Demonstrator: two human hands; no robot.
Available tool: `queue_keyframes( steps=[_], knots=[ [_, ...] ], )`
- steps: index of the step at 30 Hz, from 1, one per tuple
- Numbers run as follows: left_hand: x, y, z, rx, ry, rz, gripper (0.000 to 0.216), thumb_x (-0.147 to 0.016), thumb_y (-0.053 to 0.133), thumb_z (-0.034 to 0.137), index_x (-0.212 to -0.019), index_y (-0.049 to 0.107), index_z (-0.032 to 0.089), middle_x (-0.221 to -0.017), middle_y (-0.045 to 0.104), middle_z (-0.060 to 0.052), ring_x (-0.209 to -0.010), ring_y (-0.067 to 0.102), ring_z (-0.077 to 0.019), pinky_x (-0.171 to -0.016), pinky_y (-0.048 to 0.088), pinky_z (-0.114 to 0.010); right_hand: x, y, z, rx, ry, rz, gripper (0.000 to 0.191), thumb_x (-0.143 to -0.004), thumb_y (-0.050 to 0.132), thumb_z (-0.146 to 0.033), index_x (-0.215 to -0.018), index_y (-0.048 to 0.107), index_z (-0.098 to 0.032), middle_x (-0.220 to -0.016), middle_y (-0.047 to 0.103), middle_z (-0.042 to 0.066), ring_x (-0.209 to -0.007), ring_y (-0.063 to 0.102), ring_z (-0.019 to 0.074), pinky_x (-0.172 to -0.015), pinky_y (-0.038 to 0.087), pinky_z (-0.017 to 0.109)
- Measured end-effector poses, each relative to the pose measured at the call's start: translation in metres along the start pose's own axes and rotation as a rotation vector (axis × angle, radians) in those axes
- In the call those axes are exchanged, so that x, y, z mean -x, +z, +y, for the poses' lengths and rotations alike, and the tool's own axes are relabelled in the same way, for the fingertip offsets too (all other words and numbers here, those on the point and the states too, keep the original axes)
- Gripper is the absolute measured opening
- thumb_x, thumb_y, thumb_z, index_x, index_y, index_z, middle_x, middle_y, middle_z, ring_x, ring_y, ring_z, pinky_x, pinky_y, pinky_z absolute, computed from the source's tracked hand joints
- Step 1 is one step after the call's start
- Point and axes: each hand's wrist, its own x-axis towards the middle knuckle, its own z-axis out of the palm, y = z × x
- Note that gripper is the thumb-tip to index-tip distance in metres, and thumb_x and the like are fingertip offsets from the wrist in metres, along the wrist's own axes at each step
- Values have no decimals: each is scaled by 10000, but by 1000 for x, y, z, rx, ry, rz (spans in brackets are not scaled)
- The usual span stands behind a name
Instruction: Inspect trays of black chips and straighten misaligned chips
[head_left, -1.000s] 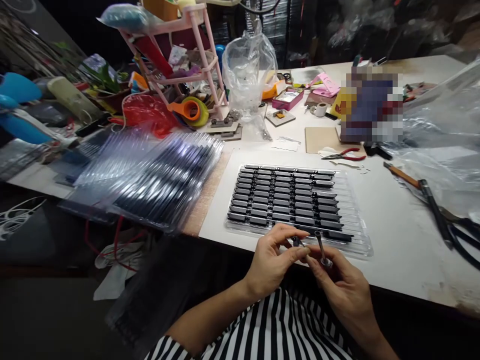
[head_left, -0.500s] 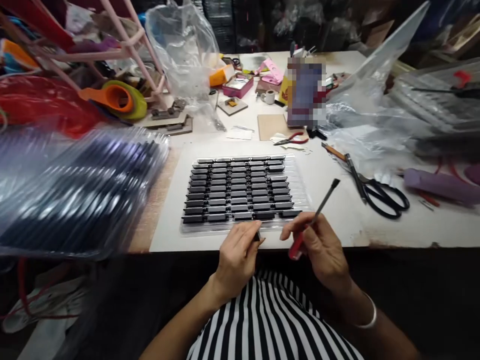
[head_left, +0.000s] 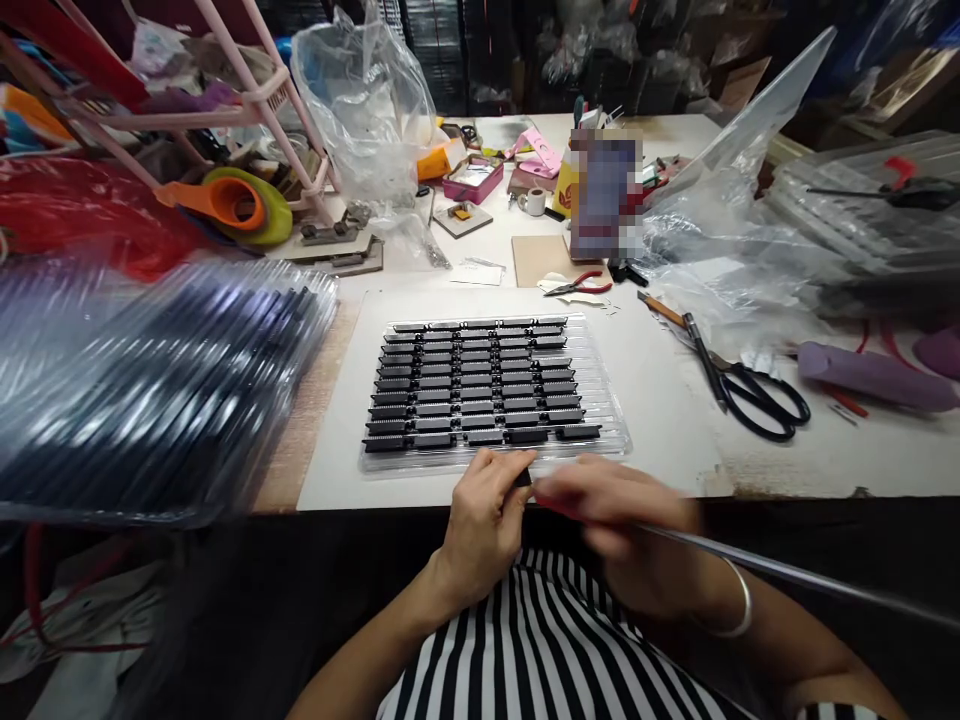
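Far left: red plastic bag (head_left: 82, 205), stacked clear trays (head_left: 195, 390) in front, blurred, dark contents. Pink rack (head_left: 191, 121) behind, orange scoop (head_left: 206, 197) against it; then clear bag (head_left: 360, 110). Centre: clear tray (head_left: 616, 440) on table (head_left: 862, 455), rows of black pieces (head_left: 475, 379) in it; farther back, magenta box (head_left: 491, 192), pale contents. Left hand (head_left: 484, 510) pinching small dark piece (head_left: 523, 478) just before tray's near edge. Right hand (head_left: 637, 520), motion-blurred, fingers wrapped round red-handled tool (head_left: 787, 570), shaft pointing right. Pliers (head_left: 596, 287) beyond tray; scissors (head_left: 731, 374) to its right
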Motion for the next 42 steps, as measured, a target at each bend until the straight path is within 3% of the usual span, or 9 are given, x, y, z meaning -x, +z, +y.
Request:
queue_keyframes(
  steps=[8,16,21,26,28,32,36,40,42],
  knots=[
    [1,-2,-1,-5,-33,-17,255,-855,474,91,-999,649,209,-865,711,-44,-760,584,-186,-680,505,-349,-5,2,5,65,21,-121,142,-969,363,-208,-1043,482,-226,-825,620,47,-713,578,166,-632,502,301],
    [0,-7,3,483,-435,122,88,-820,641,224,-905,658,205,-1062,647,-61,-1030,608,-201,-878,513,-337,-2,-7,14,203,168,-216,173,-938,449,-177,-1095,522,-171,-948,505,68,-859,505,163,-761,487,311],
    [-2,-11,2,622,-505,66,208,-853,612,262,-1057,642,239,-1092,628,-53,-1009,615,-186,-881,515,-318,-1,-8,35,175,195,-172,144,-931,452,-157,-1040,546,-164,-904,536,52,-786,524,142,-686,466,264],
    [19,-21,0,670,-614,-239,386,-852,607,321,-1231,569,266,-945,650,-56,-797,646,-176,-721,552,-308,-29,-42,66,303,232,-71,137,-908,494,-181,-779,539,-169,-754,498,8,-647,461,117,-590,394,238],
    [27,-21,-1,716,-709,-314,396,-855,599,335,-1241,568,256,-968,657,-71,-852,652,-200,-778,547,-336,-40,-54,82,299,258,-39,186,-886,536,-192,-701,513,-176,-653,459,-27,-580,413,102,-543,355,224],
    [29,-12,0,842,-814,-229,510,-869,579,358,-1355,453,269,-1226,606,-103,-1095,600,-251,-975,462,-404,-47,-57,104,306,310,33,189,-862,573,-204,-686,514,-171,-623,456,-38,-557,385,95,-541,332,229],
    [22,-6,3,862,-821,-214,564,-894,542,344,-1414,338,264,-1312,547,-118,-1072,613,-241,-943,481,-407,-35,-51,91,337,344,121,173,-870,570,-198,-709,515,-168,-646,443,-37,-580,385,96,-569,333,233],
    [22,-12,5,789,-733,-244,443,-908,513,317,-1341,420,294,-1244,594,-78,-986,636,-211,-832,516,-354,-13,-41,60,273,299,-177,106,-879,562,-167,-773,567,-157,-691,523,-16,-610,472,97,-585,379,215],
    [28,-18,0,682,-670,-377,301,-912,497,319,-1203,554,266,-1060,666,-51,-916,639,-194,-818,500,-331,-2,-28,50,353,278,-332,61,-883,538,-151,-862,596,-147,-799,568,23,-647,516,110,-586,397,221]
  ],
)
